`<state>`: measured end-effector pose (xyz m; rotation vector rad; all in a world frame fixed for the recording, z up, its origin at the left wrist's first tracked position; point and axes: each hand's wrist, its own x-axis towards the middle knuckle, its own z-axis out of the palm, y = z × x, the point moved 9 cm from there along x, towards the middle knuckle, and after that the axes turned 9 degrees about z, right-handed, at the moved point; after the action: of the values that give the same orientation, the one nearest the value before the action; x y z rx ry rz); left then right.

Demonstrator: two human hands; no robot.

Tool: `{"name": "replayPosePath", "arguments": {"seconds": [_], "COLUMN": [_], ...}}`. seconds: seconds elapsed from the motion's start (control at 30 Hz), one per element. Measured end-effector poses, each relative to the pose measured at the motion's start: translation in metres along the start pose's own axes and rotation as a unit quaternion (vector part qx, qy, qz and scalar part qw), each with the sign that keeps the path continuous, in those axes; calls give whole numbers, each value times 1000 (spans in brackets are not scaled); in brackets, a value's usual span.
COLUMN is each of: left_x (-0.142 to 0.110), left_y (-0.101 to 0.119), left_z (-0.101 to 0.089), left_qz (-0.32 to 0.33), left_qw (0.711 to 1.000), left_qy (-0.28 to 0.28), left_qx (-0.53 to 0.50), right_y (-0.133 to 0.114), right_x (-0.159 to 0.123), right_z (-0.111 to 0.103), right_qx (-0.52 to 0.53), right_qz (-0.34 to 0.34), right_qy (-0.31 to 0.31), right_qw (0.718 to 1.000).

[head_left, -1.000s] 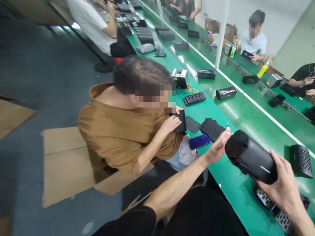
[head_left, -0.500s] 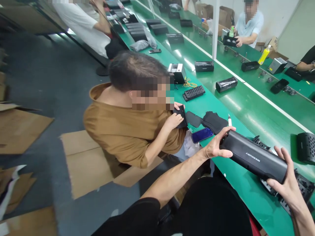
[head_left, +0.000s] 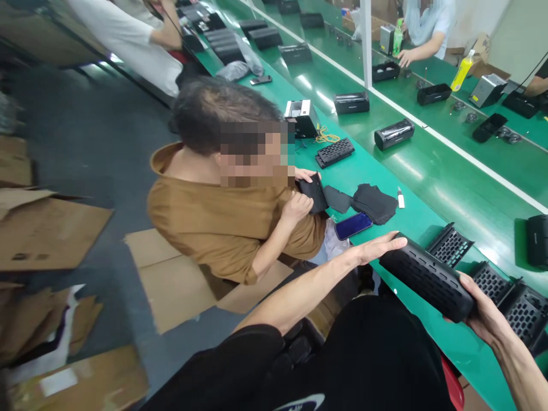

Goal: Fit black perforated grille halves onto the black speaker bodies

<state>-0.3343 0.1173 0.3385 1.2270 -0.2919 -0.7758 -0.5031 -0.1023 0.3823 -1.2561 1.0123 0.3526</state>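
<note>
I hold a long black speaker [head_left: 426,277] with a perforated grille side facing up, just above the near edge of the green bench [head_left: 419,188]. My left hand [head_left: 374,249] lies flat with fingers stretched out against the speaker's left end. My right hand [head_left: 482,311] cups the right end from below, fingers wrapped round it. Black grille panels [head_left: 449,245] lie on the bench just behind the speaker, with more grille panels [head_left: 511,299] to the right of my right hand.
A person in a brown shirt [head_left: 222,222] sits close on my left, working a black part. A blue phone [head_left: 353,225], black cloth [head_left: 374,202] and a small white tube [head_left: 401,198] lie by them. More speakers [head_left: 394,134] stand along the bench. Cardboard [head_left: 171,279] covers the floor.
The speaker has been rolled so its grille side faces up instead of the smooth side with lettering. My left hand went from gripping the end to lying flat against it.
</note>
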Motion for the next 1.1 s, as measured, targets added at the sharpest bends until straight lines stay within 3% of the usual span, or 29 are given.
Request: {"name": "replayPosePath", "arguments": {"seconds": [0.07, 0.2, 0.3, 0.43, 0.63, 0.83, 1.0, 1.1], "left_x": [1, 6, 7, 6, 11, 23, 37, 65], "left_y": [-11, -32, -50, -59, -35, -23, 16, 46], "left_z": [-1, -2, -5, -3, 10, 21, 26, 27], "left_qz": [-23, -48, -101, -149, -50, -64, -32, 13], "left_qw": [999, 995, 989, 985, 991, 994, 997, 999], "left_qy": [11, 69, 104, 76, 61, 39, -18, -39], "left_qx": [-32, -57, -34, -45, -109, -75, -64, -18], "right_y": [14, 23, 29, 36, 30, -6, -42, -71], "right_x": [5, 16, 27, 39, 32, 26, 22, 20], "right_z": [0, -8, -15, -21, -35, -47, -41, -39], "right_qx": [25, 37, 33, 20, -8, -162, -208, -193], "right_qz": [18, -43, -51, -20, 6, -50, -70, -112], "right_qy": [-10, 13, 35, 28, -19, -36, -86, -101], "right_qw": [999, 998, 998, 999, 1000, 985, 972, 970]}}
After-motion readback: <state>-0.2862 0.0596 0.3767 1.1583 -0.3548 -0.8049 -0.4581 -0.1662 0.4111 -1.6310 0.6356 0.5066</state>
